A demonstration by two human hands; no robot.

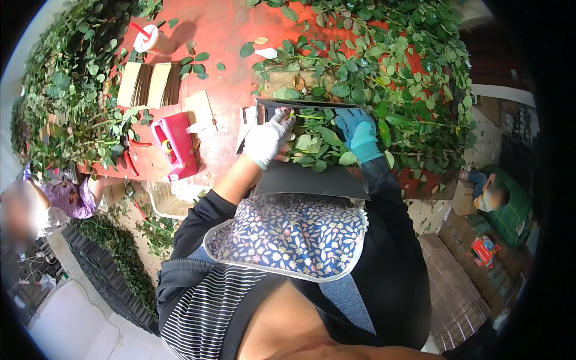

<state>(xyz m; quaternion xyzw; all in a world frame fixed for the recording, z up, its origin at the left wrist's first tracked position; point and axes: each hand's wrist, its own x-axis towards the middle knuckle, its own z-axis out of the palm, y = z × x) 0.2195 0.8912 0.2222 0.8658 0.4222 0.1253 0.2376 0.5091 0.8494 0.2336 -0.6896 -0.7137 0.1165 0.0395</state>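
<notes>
Lying between the two hands in the head view, a bundle of green leafy stems sits on a black sheet. At its left end, the white-gloved left hand has curled fingers; its grip cannot be told. The blue-gloved right hand lays long fingers over the leaves, its hold also unclear. Just beyond both hands, a dark upright edge blocks the way; heaped leafy branches crowd the right hand's outer side. Left of the left hand are a pink plastic dispenser, tan card stacks and red-handled cutters.
</notes>
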